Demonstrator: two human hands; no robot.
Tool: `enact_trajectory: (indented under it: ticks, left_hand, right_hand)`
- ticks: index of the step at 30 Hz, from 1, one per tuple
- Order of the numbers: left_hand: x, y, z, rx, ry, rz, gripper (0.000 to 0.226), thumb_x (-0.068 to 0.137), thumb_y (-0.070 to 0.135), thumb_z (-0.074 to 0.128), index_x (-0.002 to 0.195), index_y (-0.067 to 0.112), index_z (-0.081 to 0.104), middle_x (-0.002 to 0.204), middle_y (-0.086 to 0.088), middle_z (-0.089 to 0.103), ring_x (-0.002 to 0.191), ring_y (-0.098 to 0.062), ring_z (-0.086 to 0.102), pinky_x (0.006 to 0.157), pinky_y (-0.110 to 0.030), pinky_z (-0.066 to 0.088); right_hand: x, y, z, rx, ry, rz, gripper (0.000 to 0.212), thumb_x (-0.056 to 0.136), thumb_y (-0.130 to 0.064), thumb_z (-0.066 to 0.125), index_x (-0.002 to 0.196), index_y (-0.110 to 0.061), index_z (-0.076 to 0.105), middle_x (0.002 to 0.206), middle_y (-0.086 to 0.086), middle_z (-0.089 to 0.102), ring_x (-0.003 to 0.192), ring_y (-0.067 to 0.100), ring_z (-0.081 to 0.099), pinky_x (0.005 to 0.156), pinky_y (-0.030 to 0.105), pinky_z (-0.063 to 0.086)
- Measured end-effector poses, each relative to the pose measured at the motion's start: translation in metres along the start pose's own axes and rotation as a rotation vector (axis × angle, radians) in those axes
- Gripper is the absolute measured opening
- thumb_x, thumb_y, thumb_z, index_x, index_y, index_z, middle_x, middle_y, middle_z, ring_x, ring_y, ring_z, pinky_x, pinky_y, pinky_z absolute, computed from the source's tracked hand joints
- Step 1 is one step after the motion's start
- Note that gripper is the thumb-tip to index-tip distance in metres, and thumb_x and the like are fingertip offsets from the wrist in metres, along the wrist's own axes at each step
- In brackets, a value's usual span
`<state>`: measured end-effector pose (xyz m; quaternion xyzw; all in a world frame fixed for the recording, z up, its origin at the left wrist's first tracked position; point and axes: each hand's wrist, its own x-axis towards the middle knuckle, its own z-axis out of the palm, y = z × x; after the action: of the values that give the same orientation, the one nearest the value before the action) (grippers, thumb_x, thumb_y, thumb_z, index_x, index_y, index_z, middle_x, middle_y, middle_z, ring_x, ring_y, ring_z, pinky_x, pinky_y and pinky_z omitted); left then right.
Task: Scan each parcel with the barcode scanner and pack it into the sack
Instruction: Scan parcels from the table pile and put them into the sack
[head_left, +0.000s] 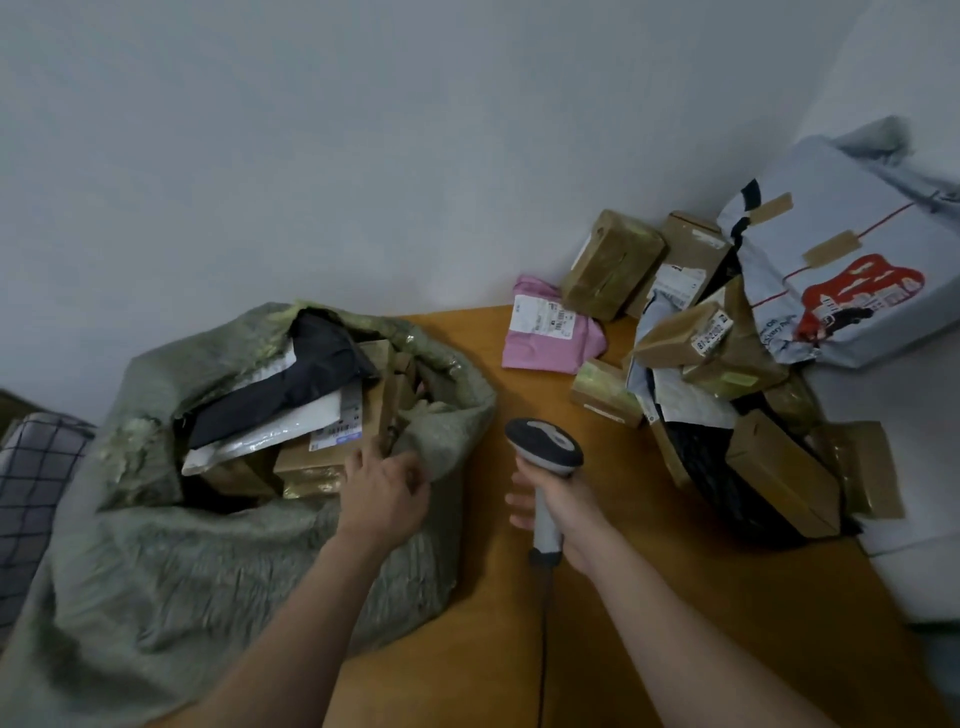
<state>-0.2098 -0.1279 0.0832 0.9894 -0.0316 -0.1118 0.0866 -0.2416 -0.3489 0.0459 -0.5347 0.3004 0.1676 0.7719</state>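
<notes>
Since we only get the head view, here's what we've got from it. We count two hands, one barcode scanner and one sack.

Our right hand (566, 506) is wrapped round the handle of the barcode scanner (545, 447). Its head points away from us over the wooden table (519, 623), and its cable (543, 649) runs down to the bottom edge.

Our left hand (382, 493) is at the near rim of the green sack (156, 545), with fingertips against a brown box (311, 457) inside. The fingers look curled but it's blurry. We can't tell if the hand is pinching the rim, holding the box or just resting there.

The sack covers the table's left side, mouth open and pretty stuffed. Inside we see one black mailer (291, 384), one white mailer (291, 426) with a label, and at least two brown boxes. Whatever else is in there is buried.

Over on the right:
- one pink mailer (545, 348) lying flat by itself
- one big grey mailer (857, 270) with a red print, cut off by the frame edge
- a heap of brown taped boxes (613, 265)

We make out roughly seven boxes, but they overlap, so don't hold us to that. They're piled in and around something black (727, 483) that's mostly hidden, and we can't say what it is. Most label text is too smeared to read. Far left, a bit of checked fabric (31, 493) pokes in, also cut off.
</notes>
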Motion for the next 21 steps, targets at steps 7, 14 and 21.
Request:
enact_trajectory:
  ticks: [7, 14, 21]
  left_hand:
    - [-0.031, -0.031, -0.048, -0.551, -0.534, 0.243, 0.006, 0.094, 0.027, 0.073, 0.089, 0.028, 0.068, 0.088, -0.001, 0.065, 0.082, -0.017, 0.062, 0.078, -0.035, 0.052]
    - [-0.027, -0.084, -0.085, -0.79, -0.157, 0.25, 0.011, 0.083, 0.02, 0.086, 0.078, 0.022, 0.077, 0.081, 0.003, 0.074, 0.076, -0.017, 0.068, 0.073, -0.031, 0.054]
    - [0.0, -0.128, -0.138, -0.864, -0.052, 0.411, 0.033, 0.076, -0.008, 0.078, 0.077, 0.02, 0.062, 0.073, 0.007, 0.063, 0.069, -0.012, 0.059, 0.066, -0.029, 0.047]
  right_hand:
    - [0.032, -0.03, 0.06, -0.125, -0.061, -0.074, 0.056, 0.087, -0.038, 0.079, 0.138, -0.024, 0.061, 0.131, -0.004, 0.061, 0.119, 0.02, 0.054, 0.098, 0.041, 0.045]
    - [0.031, -0.028, 0.122, -0.141, -0.111, -0.124, 0.056, 0.089, -0.03, 0.079, 0.139, -0.02, 0.057, 0.128, 0.004, 0.065, 0.114, 0.024, 0.061, 0.092, 0.04, 0.05]
    - [0.026, -0.06, 0.179, -0.144, -0.202, -0.317, 0.022, 0.091, -0.018, 0.073, 0.113, -0.012, 0.072, 0.108, 0.001, 0.075, 0.101, 0.016, 0.07, 0.077, 0.028, 0.053]
